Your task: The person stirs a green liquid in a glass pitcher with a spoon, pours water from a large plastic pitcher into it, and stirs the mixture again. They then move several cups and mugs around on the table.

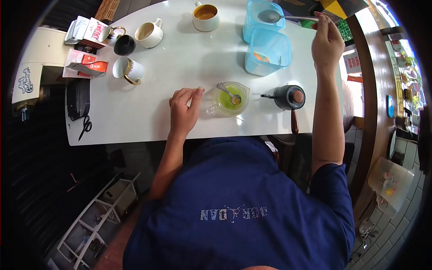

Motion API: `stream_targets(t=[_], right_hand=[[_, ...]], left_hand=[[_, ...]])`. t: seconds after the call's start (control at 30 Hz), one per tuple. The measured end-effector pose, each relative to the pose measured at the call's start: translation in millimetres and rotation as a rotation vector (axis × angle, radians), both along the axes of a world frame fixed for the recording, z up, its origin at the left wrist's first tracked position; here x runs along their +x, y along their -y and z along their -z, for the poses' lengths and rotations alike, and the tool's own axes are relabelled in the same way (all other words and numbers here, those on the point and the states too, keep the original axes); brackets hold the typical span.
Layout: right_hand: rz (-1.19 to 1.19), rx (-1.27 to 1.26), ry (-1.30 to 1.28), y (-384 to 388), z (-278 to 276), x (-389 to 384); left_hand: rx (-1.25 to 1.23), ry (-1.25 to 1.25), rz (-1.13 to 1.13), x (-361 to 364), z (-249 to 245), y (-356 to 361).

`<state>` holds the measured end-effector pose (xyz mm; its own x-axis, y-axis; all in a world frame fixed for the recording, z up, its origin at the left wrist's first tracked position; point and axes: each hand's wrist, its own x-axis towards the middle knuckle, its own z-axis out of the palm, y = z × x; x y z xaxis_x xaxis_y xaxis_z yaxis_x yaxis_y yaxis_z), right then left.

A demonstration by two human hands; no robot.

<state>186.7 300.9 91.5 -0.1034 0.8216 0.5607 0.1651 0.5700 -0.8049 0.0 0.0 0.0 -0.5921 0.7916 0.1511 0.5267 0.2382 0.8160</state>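
My right hand is raised at the far right, closed on the handle of a long metal spoon. The spoon's bowl is over the rear light-blue plastic container. In front of that stands a second blue container with something orange inside. My left hand rests on the table, fingers loosely bent, thumb apart, holding nothing. Just right of it is a clear glass jug of green liquid, with a small spoon leaning in it.
A dark lidded pot with a wooden handle stands at the right. Cups sit farther back, including a brown-lined cup, a cream mug and a gold-handled mug. Scissors and coffee packets lie left.
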Motion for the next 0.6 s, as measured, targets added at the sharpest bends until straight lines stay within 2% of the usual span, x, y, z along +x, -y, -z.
stream_targets(t=[0.07, 0.2, 0.6], right_hand=[[0.037, 0.003, 0.249, -2, -3, -10], [0.065, -0.058, 0.542, -11, -2, -38], [-0.003, -0.088, 0.621, -20, 17, -59]], left_hand=[[0.015, -0.026, -0.014, 2, 1, 2], [-0.019, -0.010, -0.045, -1, 6, 0], [0.007, 0.004, -0.093, -3, 10, 2]])
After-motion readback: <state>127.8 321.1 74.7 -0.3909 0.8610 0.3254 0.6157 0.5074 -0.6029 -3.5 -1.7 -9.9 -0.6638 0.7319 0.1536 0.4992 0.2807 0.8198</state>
